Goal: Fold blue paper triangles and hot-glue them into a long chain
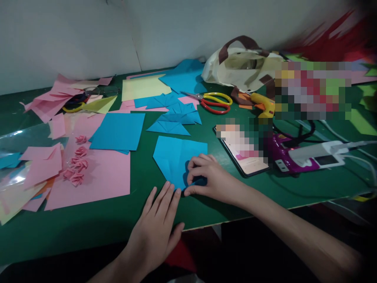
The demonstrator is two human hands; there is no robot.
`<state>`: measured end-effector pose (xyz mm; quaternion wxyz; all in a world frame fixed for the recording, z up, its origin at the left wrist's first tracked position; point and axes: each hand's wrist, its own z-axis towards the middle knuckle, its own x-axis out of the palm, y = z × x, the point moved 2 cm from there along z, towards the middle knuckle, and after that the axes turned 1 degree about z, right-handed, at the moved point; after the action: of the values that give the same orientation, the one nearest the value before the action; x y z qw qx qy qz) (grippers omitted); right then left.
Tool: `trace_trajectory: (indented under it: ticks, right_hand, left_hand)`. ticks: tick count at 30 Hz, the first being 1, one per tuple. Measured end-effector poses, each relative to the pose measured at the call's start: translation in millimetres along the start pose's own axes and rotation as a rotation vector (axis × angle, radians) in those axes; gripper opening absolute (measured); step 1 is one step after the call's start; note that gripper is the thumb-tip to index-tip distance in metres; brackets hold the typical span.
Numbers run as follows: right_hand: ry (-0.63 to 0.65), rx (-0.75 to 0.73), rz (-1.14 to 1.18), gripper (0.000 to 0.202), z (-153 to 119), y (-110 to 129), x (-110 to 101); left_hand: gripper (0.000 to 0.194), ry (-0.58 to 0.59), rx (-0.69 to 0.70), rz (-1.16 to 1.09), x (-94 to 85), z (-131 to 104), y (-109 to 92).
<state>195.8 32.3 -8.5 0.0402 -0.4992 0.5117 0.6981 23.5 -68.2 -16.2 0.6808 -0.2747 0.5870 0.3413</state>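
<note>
A sheet of blue paper [176, 157] lies on the green table in front of me, with its left corner folded in. My left hand [156, 232] is flat, fingers stretched out, its fingertips resting on the paper's near edge. At the lower right corner, my right hand [213, 177] curls its fingers and thumb around the sheet, turning that corner inward; the corner itself is partly hidden. Folded blue paper pieces [176, 116] sit just beyond the sheet. To its left is a stack of blue squares [118, 131].
Pink paper roses [79, 163] lie on a pink sheet [114, 177] at left. Behind are scissors [216, 103], a yellow glue gun [263, 105] and a cloth bag [244, 70]. A phone [241, 151] and purple power strip [282, 153] with cables are at right.
</note>
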Motion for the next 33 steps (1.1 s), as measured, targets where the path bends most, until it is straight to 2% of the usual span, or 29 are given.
trace_trajectory:
  ticks: [13, 21, 33]
  right_hand:
    - [-0.029, 0.007, -0.023, 0.026, -0.9, 3.2, 0.4]
    - [-0.028, 0.02, 0.004, 0.022, 0.1, 2.0, 0.7]
    - [-0.025, 0.03, -0.006, 0.022, 0.3, 2.5, -0.3]
  left_hand:
    - [0.051, -0.011, 0.017, 0.054, -0.2, -1.9, -3.3]
    - [0.05, -0.007, 0.006, -0.007, -1.5, -0.9, -1.0]
    - [0.047, -0.073, 0.01, -0.034, 0.0, -1.9, -2.2]
